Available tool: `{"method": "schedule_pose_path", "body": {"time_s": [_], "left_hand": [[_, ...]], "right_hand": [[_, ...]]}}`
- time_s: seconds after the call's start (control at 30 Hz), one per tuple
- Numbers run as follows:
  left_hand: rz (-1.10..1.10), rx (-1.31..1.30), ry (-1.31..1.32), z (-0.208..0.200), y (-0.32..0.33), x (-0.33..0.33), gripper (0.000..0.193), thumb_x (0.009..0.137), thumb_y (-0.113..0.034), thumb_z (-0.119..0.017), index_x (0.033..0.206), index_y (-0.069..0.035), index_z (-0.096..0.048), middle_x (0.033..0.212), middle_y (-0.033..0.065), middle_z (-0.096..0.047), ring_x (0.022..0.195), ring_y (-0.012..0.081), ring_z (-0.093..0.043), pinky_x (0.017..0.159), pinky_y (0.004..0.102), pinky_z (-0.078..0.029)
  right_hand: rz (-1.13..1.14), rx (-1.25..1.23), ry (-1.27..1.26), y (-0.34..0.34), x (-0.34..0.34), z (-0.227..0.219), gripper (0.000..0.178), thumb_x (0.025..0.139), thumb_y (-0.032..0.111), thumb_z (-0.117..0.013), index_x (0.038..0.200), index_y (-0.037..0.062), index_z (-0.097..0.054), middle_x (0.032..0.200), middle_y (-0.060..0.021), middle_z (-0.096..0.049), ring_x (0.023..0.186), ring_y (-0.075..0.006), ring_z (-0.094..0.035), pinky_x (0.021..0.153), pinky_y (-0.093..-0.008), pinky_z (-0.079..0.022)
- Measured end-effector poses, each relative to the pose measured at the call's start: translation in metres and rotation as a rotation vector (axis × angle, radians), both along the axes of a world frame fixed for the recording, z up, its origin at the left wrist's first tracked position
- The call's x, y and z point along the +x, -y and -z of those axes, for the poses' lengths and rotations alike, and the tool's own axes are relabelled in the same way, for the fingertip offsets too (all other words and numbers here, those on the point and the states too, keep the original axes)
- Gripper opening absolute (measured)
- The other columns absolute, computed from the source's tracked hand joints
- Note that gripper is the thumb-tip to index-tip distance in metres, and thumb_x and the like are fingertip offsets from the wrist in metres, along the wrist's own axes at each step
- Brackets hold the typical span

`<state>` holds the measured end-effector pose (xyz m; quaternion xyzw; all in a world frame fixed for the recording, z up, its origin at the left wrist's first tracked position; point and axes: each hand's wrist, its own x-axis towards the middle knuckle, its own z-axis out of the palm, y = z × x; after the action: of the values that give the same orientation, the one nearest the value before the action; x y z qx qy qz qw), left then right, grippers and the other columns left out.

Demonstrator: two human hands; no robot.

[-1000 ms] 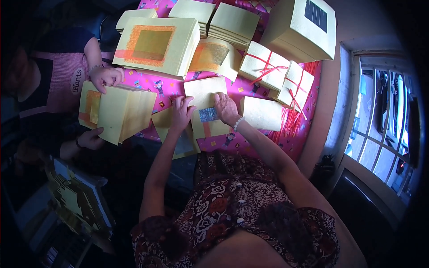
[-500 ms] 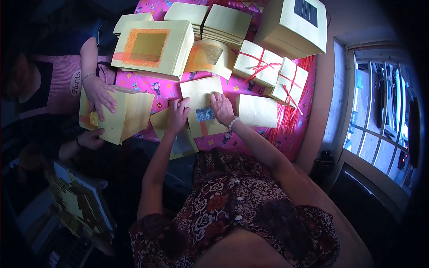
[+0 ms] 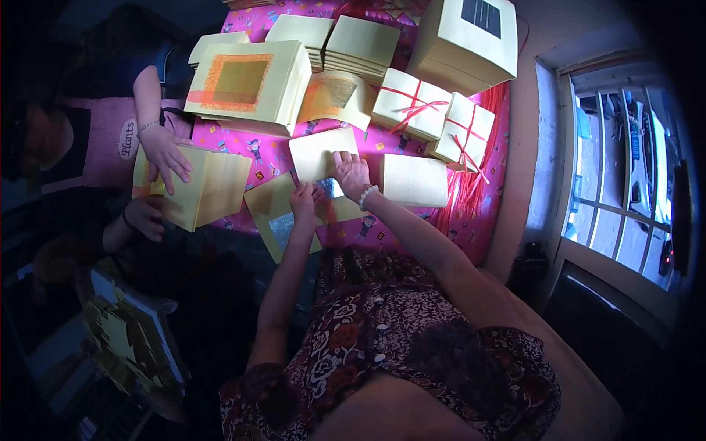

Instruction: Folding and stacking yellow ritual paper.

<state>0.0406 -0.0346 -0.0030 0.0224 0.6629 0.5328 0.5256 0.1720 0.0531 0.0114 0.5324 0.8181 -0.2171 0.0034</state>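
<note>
A yellow joss paper sheet point(image 3: 323, 151) with a silver foil patch lies in front of me. My left hand point(image 3: 305, 198) has its fingers curled closed at the sheet's near left side, by the silver patch, and appears to pinch the paper there. Stretched out over the sheet's right side, my right hand point(image 3: 351, 173) presses on it with flat fingers. Beneath and left of it lies another yellow sheet point(image 3: 266, 197) with a silver patch. Just beyond my right wrist is a thick yellow paper stack point(image 3: 414, 180).
A co-worker at left rests one hand point(image 3: 168, 156) on a yellow paper stack point(image 3: 217, 187). Far side: a large stack with an orange-edged patch point(image 3: 239, 81), a curved sheet point(image 3: 334, 99), bundles tied with red string point(image 3: 410, 103), a tall block point(image 3: 471, 44). A pink patterned cloth point(image 3: 254, 151) covers the table.
My left hand has moved right from the sheet's left edge toward the silver patch, its fingers now closed. The right hand stays flat on the sheet. The co-worker's lower hand has shifted off the stack's corner.
</note>
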Motion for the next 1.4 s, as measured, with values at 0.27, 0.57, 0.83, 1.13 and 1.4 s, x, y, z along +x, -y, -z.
{"method": "schedule_pose_path", "body": {"time_s": [0.27, 0.57, 0.83, 1.13, 1.4], "left_hand": [[-0.261, -0.237, 0.097, -0.006, -0.031, 0.016, 0.025, 0.087, -0.024, -0.066, 0.104, -0.008, -0.055, 0.092, 0.0023, -0.058, 0.076, 0.0124, -0.06, 0.061, 0.0251, -0.047], [-0.265, 0.143, 0.031, -0.054, -0.009, 0.024, 0.028, 0.083, -0.015, -0.059, 0.109, -0.009, -0.053, 0.099, 0.0042, -0.061, 0.087, 0.0156, -0.06, 0.077, 0.0308, -0.048], [0.262, 0.249, -0.167, -0.11, 0.016, 0.072, 0.034, 0.086, -0.011, -0.055, 0.118, -0.003, -0.051, 0.102, 0.0103, -0.062, 0.087, 0.0176, -0.062, 0.074, 0.0316, -0.052], [0.848, 0.279, -1.004, -0.078, -0.012, 0.131, 0.039, 0.082, -0.021, -0.059, 0.114, 0.001, -0.056, 0.099, 0.0174, -0.064, 0.09, 0.0274, -0.064, 0.079, 0.0375, -0.05], [0.871, 0.202, -1.077, -0.066, 0.0, 0.144, 0.046, 0.079, -0.024, -0.061, 0.118, -0.001, -0.055, 0.1, 0.0227, -0.058, 0.093, 0.038, -0.059, 0.08, 0.044, -0.049]], "right_hand": [[-0.015, -0.118, -0.048, -0.005, 0.007, -0.009, 0.044, 0.084, 0.04, -0.062, 0.112, 0.0088, -0.048, 0.106, -0.0134, -0.057, 0.103, -0.0296, -0.058, 0.08, -0.042, -0.05], [0.096, 0.017, -0.326, -0.003, 0.043, -0.052, 0.047, 0.087, 0.042, -0.06, 0.11, 0.0022, -0.049, 0.101, -0.0192, -0.052, 0.099, -0.0334, -0.054, 0.082, -0.0448, -0.047], [0.505, -0.451, -0.914, 0.019, 0.145, -0.102, 0.039, 0.09, 0.015, -0.061, 0.12, 0.0025, -0.039, 0.092, -0.0154, -0.062, 0.079, -0.0219, -0.064, 0.067, -0.0341, -0.053], [0.671, -0.199, -0.758, 0.037, 0.224, -0.06, 0.04, 0.085, 0.016, -0.066, 0.114, 0.0016, -0.043, 0.087, -0.0152, -0.064, 0.074, -0.0227, -0.066, 0.064, -0.0347, -0.053], [0.685, -0.196, -0.781, 0.055, 0.231, -0.039, 0.039, 0.085, 0.016, -0.064, 0.114, 0.0, -0.043, 0.084, -0.0165, -0.065, 0.073, -0.0261, -0.066, 0.063, -0.0378, -0.052]]}}
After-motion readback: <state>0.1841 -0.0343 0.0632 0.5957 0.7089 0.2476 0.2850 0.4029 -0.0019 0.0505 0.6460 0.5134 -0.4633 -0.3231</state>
